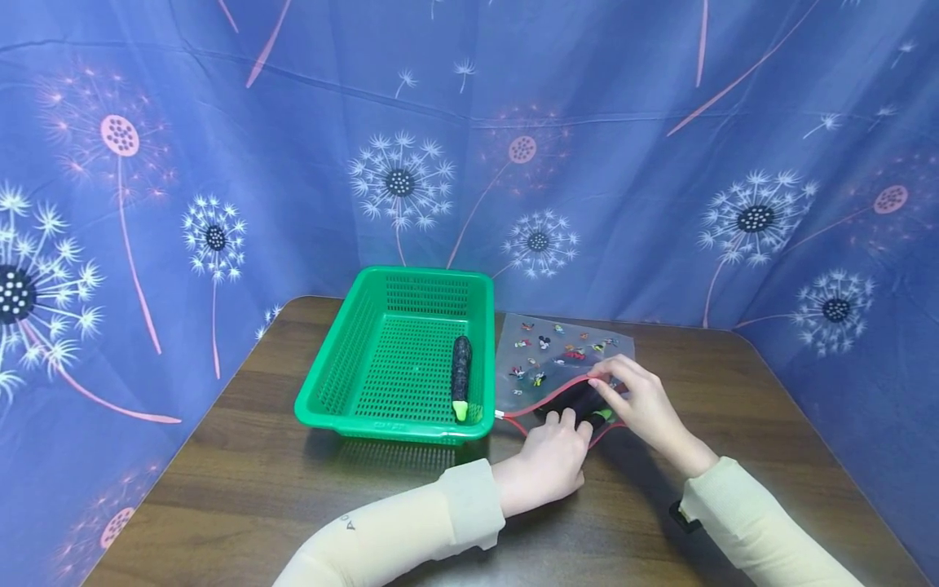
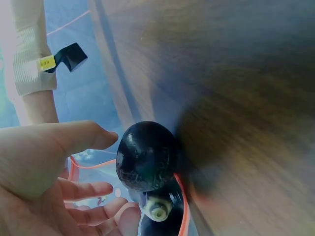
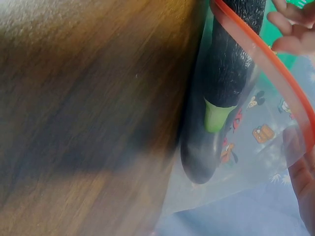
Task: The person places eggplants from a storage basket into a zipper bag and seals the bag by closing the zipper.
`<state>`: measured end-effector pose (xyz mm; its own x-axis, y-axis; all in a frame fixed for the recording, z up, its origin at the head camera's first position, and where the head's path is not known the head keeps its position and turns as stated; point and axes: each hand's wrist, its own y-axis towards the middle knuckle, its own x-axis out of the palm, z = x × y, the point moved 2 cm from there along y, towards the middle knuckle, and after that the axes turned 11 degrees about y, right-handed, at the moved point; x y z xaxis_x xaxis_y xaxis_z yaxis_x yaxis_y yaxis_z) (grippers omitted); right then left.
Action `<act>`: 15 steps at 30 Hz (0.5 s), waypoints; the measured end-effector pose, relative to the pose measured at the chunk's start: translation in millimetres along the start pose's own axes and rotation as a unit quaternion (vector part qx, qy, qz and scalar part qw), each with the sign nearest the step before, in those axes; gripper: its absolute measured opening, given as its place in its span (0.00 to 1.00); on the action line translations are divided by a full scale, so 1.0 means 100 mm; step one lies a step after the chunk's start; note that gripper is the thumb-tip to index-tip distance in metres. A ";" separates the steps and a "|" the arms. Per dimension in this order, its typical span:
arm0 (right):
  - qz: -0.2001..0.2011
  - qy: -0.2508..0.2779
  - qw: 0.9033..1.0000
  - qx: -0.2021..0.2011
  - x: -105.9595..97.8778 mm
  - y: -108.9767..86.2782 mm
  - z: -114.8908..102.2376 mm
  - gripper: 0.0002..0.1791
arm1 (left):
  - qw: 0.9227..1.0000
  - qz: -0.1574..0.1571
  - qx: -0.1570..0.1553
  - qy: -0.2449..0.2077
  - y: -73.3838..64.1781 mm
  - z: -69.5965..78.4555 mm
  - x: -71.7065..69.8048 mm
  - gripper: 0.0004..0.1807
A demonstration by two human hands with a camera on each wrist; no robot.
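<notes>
A clear zip bag point(image 1: 524, 346) with cartoon figures and a red zip edge lies on the table. My right hand point(image 1: 645, 403) pinches its red edge and holds the mouth raised. Partly inside is a wrinkled dark eggplant point(image 3: 229, 69) with a pale green end. It lies over a smooth dark eggplant point(image 3: 199, 162). By the bag's mouth, my left hand point(image 1: 546, 456) has loosely bent fingers; in the left wrist view, its thumb and fingertips are beside the eggplant's rounded end point(image 2: 147, 157), without a closed grip.
Left of the bag stands a green slotted basket point(image 1: 323, 367). Another dark eggplant point(image 1: 460, 371) with a light green end lies along its right wall. Behind the wooden table point(image 1: 242, 489) hangs a blue dandelion-print cloth point(image 1: 308, 163).
</notes>
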<state>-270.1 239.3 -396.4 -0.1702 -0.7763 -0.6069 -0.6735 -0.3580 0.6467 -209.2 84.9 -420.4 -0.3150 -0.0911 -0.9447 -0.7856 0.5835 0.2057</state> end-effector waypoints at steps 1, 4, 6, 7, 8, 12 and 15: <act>0.000 0.000 1.000 -0.001 0.00 0.00 0.00 0.11 | 1.000 -0.002 0.001 0.000 -0.02 -0.01 0.00 0.26; 0.001 -0.001 1.000 -0.002 0.00 0.00 0.00 0.10 | 1.000 -0.005 0.006 -0.002 -0.07 -0.03 0.01 0.28; 0.001 0.000 1.000 0.000 0.00 0.00 0.01 0.10 | 1.000 -0.011 0.010 -0.003 -0.11 -0.03 0.01 0.29; 0.000 0.001 1.000 -0.001 0.00 0.00 0.01 0.10 | 1.000 -0.014 0.012 -0.002 -0.12 -0.03 0.00 0.30; -0.001 0.001 1.000 0.000 0.00 0.00 0.02 0.10 | 1.000 -0.017 0.015 -0.002 -0.14 -0.03 0.00 0.30; -0.001 0.005 1.000 -0.002 0.00 0.00 0.02 0.10 | 1.000 -0.024 0.020 0.003 -0.18 -0.01 -0.01 0.31; -0.002 0.005 1.000 -0.005 0.00 0.00 0.02 0.10 | 0.999 -0.027 0.017 0.009 -0.19 -0.01 0.00 0.32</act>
<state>-271.7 240.2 -397.4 -0.1602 -0.7808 -0.6039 -0.6665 -0.3657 0.6497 -194.9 73.3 -424.0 -0.2812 -0.1373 -0.9498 -0.7835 0.6044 0.1446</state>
